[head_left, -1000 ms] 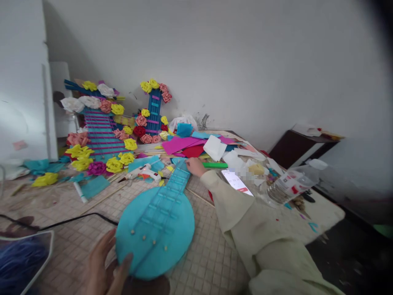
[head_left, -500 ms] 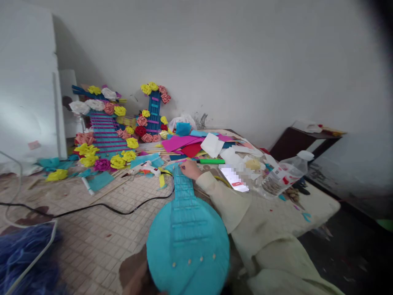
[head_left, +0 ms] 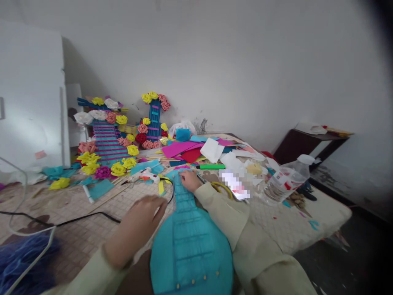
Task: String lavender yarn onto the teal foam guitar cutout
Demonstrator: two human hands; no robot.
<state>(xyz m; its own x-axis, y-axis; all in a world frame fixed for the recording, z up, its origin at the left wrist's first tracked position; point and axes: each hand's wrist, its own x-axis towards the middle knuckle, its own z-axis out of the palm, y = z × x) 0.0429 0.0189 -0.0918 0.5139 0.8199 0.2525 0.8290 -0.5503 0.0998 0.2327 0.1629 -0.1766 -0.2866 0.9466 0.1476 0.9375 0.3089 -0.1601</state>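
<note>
A turquoise felt-covered guitar shape [head_left: 190, 246] lies in front of me, its round body near my lap and its neck pointing away. My right hand [head_left: 188, 180] is closed around the far end of the neck. My left hand [head_left: 143, 215] hovers beside the left edge of the neck, fingers loosely curled, with nothing seen in it. A white glue gun [head_left: 144, 176] lies on the tiled floor just beyond, its black cable [head_left: 86, 217] trailing left.
Flower-decorated blue and pink craft pieces [head_left: 106, 137] stand against the wall. Coloured paper sheets [head_left: 184, 147], a green marker [head_left: 211, 166], a phone [head_left: 235, 186] and a lying plastic bottle [head_left: 287, 178] crowd the mat to the right. A dark low table [head_left: 307, 143] stands far right.
The guitar shape has shifted right and closer to me. My left hand has left the bottom of the body and come up beside the neck. My right hand stays on the neck's end.
</note>
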